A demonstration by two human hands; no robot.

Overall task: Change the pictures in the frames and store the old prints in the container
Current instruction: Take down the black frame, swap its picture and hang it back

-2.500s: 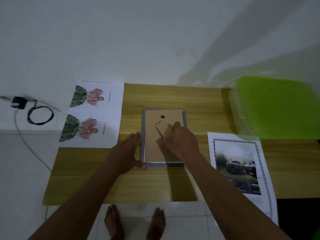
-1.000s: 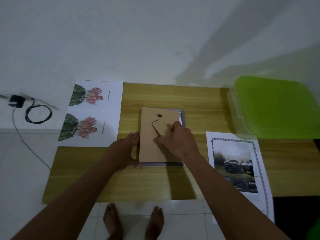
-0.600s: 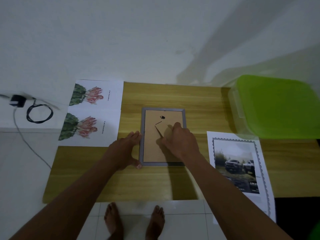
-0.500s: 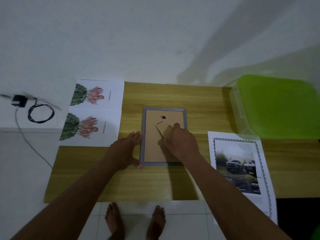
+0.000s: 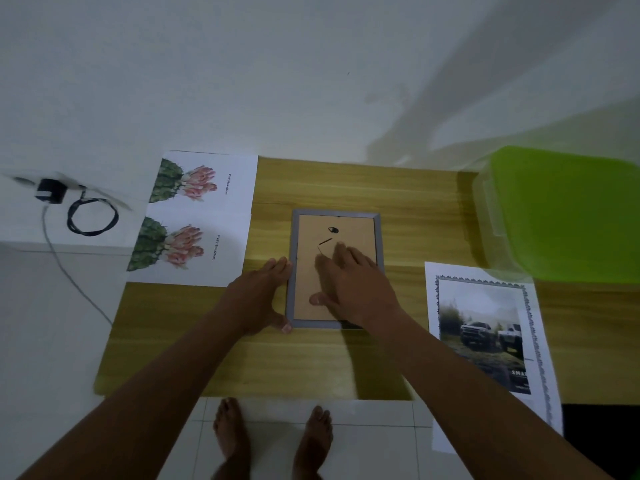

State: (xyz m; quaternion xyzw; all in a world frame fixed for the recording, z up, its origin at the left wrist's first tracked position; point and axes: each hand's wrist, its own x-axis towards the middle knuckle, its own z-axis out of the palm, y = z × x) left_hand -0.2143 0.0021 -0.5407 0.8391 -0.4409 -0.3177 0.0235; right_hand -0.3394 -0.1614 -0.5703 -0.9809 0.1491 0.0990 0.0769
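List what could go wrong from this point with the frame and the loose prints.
The truck print overhangs the table's near edge beside the right forearm, so a sweep could knock it to the floor. The right hand presses flat on the frame's backing board; with the left hand bracing only one side, the frame might slide.

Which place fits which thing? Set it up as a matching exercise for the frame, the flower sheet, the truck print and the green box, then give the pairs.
Things:
1. frame
2. flower sheet
3. truck print
4. green box

Places:
A. far right corner of the table
B. face down in the middle, under the right hand
C. hanging over the left edge
D. right side, near edge

Pairs: 1-B, 2-C, 3-D, 4-A
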